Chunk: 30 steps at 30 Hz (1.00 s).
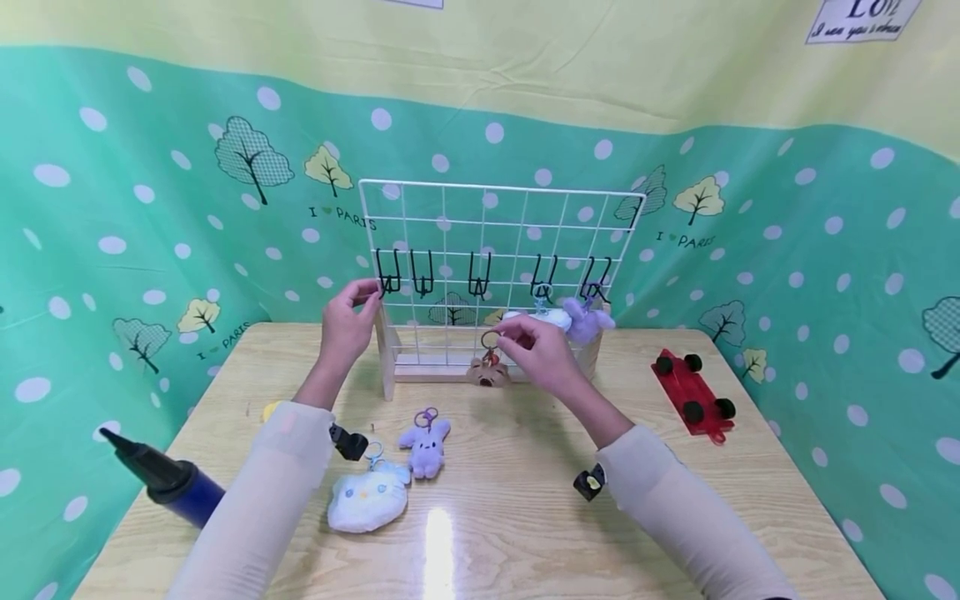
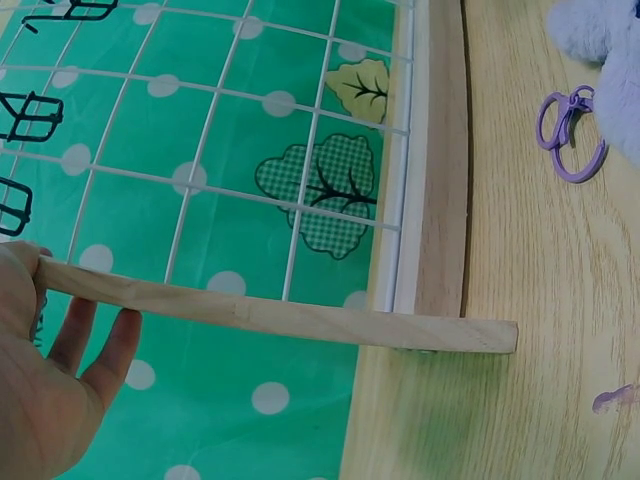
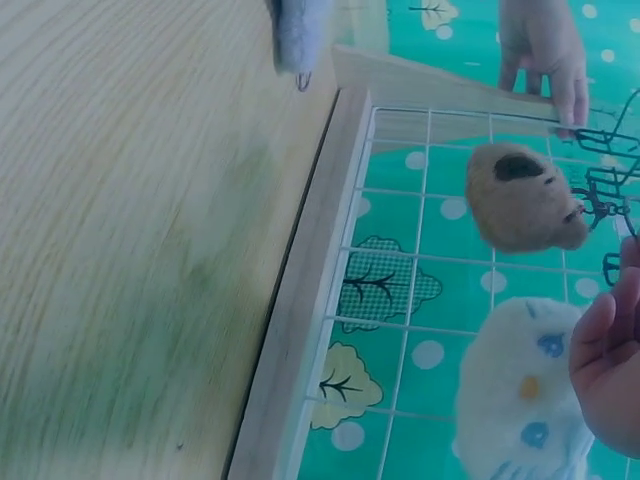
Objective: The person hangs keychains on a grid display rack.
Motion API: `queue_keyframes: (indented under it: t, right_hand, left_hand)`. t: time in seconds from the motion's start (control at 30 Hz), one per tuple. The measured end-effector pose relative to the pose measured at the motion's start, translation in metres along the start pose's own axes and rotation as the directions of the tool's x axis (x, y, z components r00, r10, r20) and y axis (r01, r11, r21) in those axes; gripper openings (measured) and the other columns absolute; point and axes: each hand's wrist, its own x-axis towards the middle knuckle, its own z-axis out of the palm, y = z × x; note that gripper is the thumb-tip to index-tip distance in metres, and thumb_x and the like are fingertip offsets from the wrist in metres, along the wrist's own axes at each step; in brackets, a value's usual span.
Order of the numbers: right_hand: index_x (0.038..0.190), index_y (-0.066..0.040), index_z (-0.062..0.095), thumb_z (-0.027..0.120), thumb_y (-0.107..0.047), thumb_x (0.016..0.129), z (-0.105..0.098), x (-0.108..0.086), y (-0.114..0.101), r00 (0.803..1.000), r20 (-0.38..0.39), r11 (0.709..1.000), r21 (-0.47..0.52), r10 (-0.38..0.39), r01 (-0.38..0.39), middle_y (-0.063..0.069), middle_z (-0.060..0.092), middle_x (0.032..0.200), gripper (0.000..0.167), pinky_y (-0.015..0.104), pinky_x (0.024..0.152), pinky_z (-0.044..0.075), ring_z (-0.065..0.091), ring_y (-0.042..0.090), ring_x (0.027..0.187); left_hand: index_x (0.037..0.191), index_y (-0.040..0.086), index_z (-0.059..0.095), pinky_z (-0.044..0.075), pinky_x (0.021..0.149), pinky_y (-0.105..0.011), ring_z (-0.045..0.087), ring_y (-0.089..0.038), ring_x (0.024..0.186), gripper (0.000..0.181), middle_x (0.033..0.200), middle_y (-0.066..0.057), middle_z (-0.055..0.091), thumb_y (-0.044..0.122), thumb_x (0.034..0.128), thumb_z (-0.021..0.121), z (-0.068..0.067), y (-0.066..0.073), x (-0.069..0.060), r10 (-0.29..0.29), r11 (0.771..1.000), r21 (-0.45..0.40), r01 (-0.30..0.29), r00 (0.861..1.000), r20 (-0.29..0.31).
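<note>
While left hand (image 1: 349, 323) grips left upright (image 2: 270, 317) of wire rack (image 1: 502, 189), right hand (image 1: 538, 348), arm outstretched, pinches ring (image 1: 483, 337) of bear keychain (image 1: 487, 374) before rack.

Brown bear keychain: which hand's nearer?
Right. The right hand holds the brown bear keychain at its top end; the left hand is farther off to the left, at the wire rack's left wooden upright.

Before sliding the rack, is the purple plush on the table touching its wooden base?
Apart: the left wrist view shows bare tabletop between the purple plush with its ring and the wooden base.
</note>
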Motion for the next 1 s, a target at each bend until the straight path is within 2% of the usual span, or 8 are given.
queue_keyframes:
  t: [0.23,0.67,0.87,1.0]
  right_hand:
    - [0.113,-0.013,0.074,0.069,-0.018,0.098,0.005,0.002,-0.006,0.998,-0.058,0.999,0.033,-0.01,0.012,0.005,0.072,0.093,0.017,0.022,0.064,0.052,0.06,0.018,0.078]
    - [0.111,-0.008,0.073,0.07,-0.011,0.096,0.006,0.01,-0.017,0.988,-0.138,0.994,0.084,-0.063,0.075,0.008,0.069,0.09,0.016,0.019,0.058,0.048,0.057,0.018,0.073]
    - [0.112,-0.005,0.072,0.07,-0.011,0.096,0.005,0.013,-0.023,0.985,-0.158,0.991,0.098,-0.074,0.09,0.01,0.07,0.092,0.017,0.018,0.06,0.048,0.057,0.017,0.073]
    - [0.112,-0.007,0.072,0.07,-0.011,0.096,0.005,0.014,-0.024,0.984,-0.161,0.99,0.105,-0.078,0.096,0.01,0.07,0.093,0.016,0.018,0.06,0.048,0.057,0.018,0.074]
  left_hand:
    - [0.132,0.01,0.064,0.058,0.1,-0.045,0.061,-0.029,0.122,0.031,0.129,-0.013,0.068,0.023,0.1046,0.057,0.0,-0.002,-0.002,-0.014,1.0,-0.002,0.014,1.0,-0.002]
    - [0.132,0.011,0.064,0.058,0.099,-0.045,0.062,-0.029,0.122,0.031,0.128,-0.013,0.068,0.023,0.1044,0.057,0.0,0.0,0.0,-0.007,1.0,-0.004,0.007,1.0,-0.003]
    - [0.132,0.011,0.064,0.058,0.099,-0.046,0.061,-0.029,0.122,0.031,0.129,-0.013,0.068,0.024,0.1047,0.057,0.001,0.0,0.0,-0.003,1.0,-0.008,0.003,1.0,0.0]
    - [0.132,0.01,0.064,0.058,0.099,-0.046,0.061,-0.03,0.122,0.031,0.129,-0.013,0.068,0.024,0.1047,0.057,0.001,0.0,0.0,-0.005,1.0,-0.01,0.005,1.0,0.003]
